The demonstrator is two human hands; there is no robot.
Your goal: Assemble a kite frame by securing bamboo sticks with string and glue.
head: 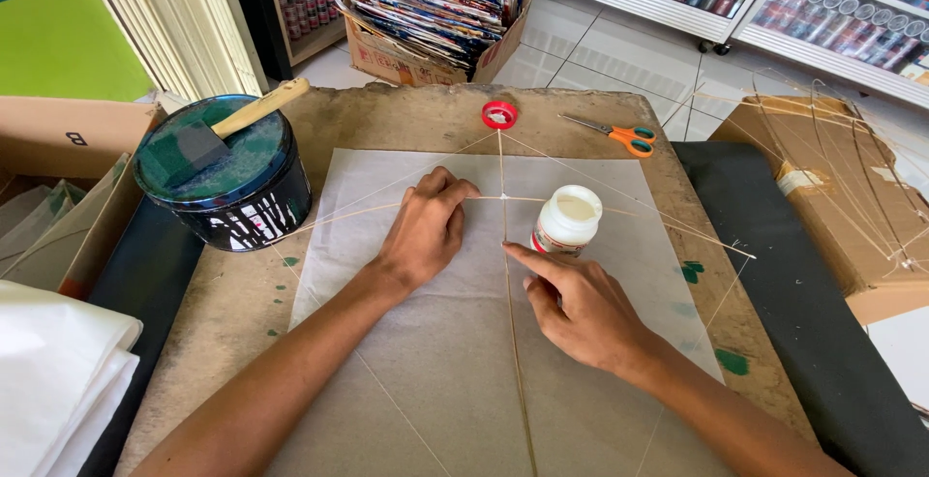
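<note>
On paper [455, 342]: left hand [426, 230] curled, pressing cross stick [368, 212]; right hand [576, 308] loose, forefinger on spine stick [513, 342]; glue bottle [567, 219] just beyond; scissors [619, 134] far right.

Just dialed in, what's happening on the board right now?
A person is pressing a thin stick frame onto a sheet of white paper spread on a worn board. The left hand holds down the bowed cross stick, while the right hand runs its forefinger along the upright stick. An open white glue bottle stands beside the right hand, its red cap near the orange scissors.
</note>
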